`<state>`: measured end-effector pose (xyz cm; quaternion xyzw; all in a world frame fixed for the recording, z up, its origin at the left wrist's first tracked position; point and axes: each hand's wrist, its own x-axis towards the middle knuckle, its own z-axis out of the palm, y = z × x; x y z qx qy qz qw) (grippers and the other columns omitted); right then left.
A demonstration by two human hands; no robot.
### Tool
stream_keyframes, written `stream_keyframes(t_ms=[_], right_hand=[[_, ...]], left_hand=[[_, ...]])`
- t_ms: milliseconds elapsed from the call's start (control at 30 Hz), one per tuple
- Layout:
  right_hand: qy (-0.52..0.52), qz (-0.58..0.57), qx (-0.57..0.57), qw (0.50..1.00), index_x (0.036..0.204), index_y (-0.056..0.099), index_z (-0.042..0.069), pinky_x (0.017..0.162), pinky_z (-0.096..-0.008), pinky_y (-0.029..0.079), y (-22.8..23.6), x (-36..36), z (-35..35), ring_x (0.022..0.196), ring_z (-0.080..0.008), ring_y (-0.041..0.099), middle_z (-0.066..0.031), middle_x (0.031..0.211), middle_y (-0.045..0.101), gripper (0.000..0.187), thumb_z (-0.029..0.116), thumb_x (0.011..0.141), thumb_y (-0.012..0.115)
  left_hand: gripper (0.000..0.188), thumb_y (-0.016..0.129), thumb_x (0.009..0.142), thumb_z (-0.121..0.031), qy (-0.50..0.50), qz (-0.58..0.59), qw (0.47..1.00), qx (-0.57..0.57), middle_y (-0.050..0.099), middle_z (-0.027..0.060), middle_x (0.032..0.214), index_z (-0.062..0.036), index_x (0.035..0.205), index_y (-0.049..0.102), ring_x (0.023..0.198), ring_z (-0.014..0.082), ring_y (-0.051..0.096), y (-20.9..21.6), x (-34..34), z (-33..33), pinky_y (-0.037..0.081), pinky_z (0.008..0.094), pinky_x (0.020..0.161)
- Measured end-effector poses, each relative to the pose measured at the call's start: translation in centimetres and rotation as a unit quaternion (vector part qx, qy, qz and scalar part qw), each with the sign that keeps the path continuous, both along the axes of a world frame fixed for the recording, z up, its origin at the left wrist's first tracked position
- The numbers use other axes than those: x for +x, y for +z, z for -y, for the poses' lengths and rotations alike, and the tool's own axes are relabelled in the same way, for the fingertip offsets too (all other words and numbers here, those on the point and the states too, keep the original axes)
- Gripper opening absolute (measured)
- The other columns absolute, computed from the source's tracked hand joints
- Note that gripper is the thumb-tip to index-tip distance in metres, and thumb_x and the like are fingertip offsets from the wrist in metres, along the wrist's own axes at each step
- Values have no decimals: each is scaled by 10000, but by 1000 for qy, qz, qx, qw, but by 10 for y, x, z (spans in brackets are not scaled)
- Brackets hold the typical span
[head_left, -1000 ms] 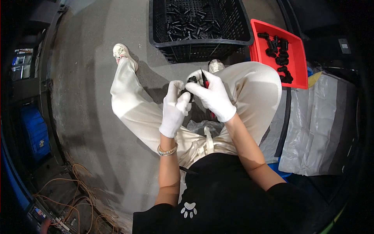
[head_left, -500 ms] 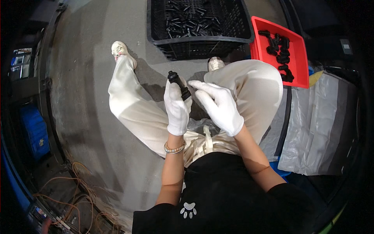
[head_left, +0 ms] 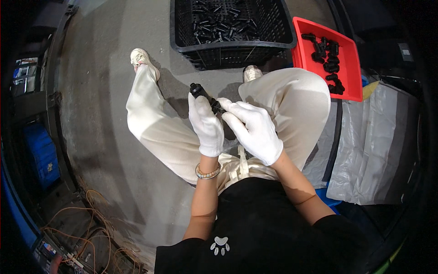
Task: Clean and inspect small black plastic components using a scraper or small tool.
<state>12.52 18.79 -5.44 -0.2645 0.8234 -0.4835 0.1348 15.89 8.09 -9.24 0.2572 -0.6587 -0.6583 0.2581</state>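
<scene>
My left hand (head_left: 205, 123), in a white glove, is closed around a black cylindrical plastic fitting (head_left: 199, 91). Its rounded, ridged end sticks out above the fingers, tilted to the upper left. At the fitting's other end, the gloved fingertips of my right hand (head_left: 256, 130) pinch together against it. What lies right between those fingertips is mostly hidden. Both hands are over my lap, between my spread knees.
Beyond my feet stands a black plastic crate (head_left: 232, 46) with many small black parts inside. A red bin (head_left: 351, 59) at the right holds several black fittings. Grey sheeting (head_left: 360, 150) lies below it. Orange cables (head_left: 68, 209) tangle at the lower left.
The fitting has tipped further to the left in my left hand. My right fingertips have come in from beside it to its lower end and closed there.
</scene>
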Motion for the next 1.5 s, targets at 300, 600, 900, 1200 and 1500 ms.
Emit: stream_keyframes(t_ms=[300, 600, 900, 1200, 1500], right_hand=[[-20, 51, -42, 998, 1015, 638, 16, 596, -364, 461, -13, 0, 6, 667, -322, 600, -166, 774, 604, 265, 179, 827, 549], [-72, 173, -163, 969, 1065, 607, -22, 677, -283, 474, -37, 2, 4, 747, -187, 635, -159, 889, 661, 261, 136, 866, 545], [-248, 128, -129, 952, 1239, 526, 17, 447, -184, 338, 75, -70, -85, 502, -16, 400, 61, 650, 475, 417, 89, 829, 526], [-136, -112, 344, 922, 1222, 518, 9, 911, -380, 423, -98, -218, -191, 1090, -334, 536, -192, 1213, 541, 435, 206, 835, 536], [3, -110, 302, 947, 1238, 489, -33, 942, -372, 407, -188, -321, -301, 1112, -329, 517, -225, 1250, 505, 473, 281, 884, 494]], left_hand=[[382, 401, 958, -332, 19, 12, 999, 23, 448, 13, 786, 26, 1076, 464, 699, 103, 395, -19, 5, 2, 353, 240, 619], [404, 398, 940, -435, 53, 11, 988, 146, 474, -8, 805, -68, 1093, 471, 685, 66, 462, -13, 1, -10, 407, 201, 534], [275, 554, 856, -367, -95, 70, 958, 262, 499, -13, 692, -104, 883, 479, 476, 56, 426, -16, -111, 42, 340, 200, 383], [167, 563, 723, -158, -176, 85, 826, -528, 553, 133, 656, -39, 605, 559, 707, 282, 557, -16, -130, 60, 489, 386, 617], [263, 487, 830, -203, -15, 44, 998, -47, 623, 201, 944, -7, 989, 562, 918, 364, 587, -22, -57, 42, 451, 426, 813]])
